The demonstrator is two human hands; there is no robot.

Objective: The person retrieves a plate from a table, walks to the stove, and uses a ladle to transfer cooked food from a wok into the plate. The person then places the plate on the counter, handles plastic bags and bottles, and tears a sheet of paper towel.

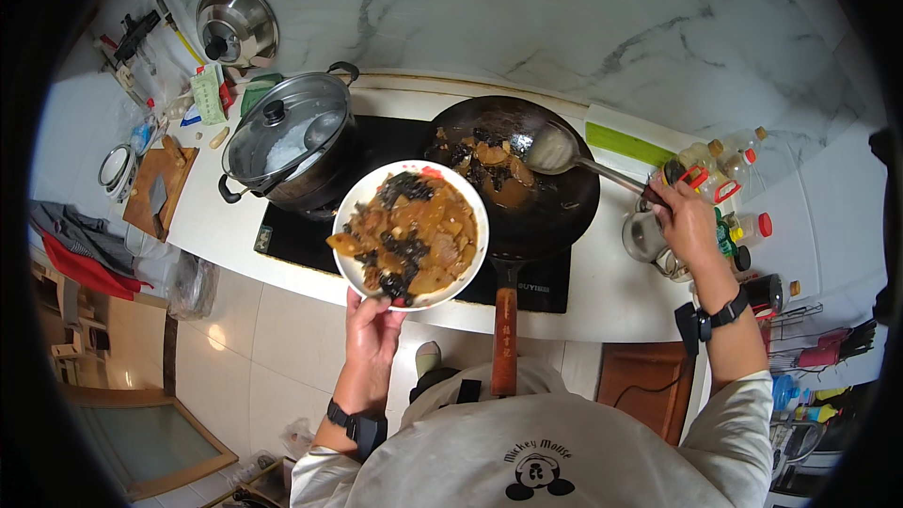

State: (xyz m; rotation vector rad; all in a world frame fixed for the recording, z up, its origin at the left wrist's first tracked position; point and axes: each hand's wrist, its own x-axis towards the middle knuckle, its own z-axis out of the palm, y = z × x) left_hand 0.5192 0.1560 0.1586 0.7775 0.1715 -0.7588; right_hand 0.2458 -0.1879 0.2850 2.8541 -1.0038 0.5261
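Note:
My left hand (374, 324) grips the near rim of a white bowl (340, 254) and holds it up in front of the stove. Cooked food (423, 233), brown slices mixed with dark pieces in sauce, fills the bowl almost to its edge. My right hand (684, 219) is closed around the handle of a metal wok spatula (554, 149), whose blade rests inside the dark wok (557, 219). More of the same food (497, 166) lies in the wok's far left part. The wok's wooden handle (504, 346) points toward my body.
A lidded steel pot (303, 190) stands left of the wok on the black cooktop (296, 236). Farther left, a cleaver (157, 201) lies on a wooden cutting board (180, 169). Several bottles (741, 166) crowd the counter near my right hand. A metal lid (243, 21) leans against the wall.

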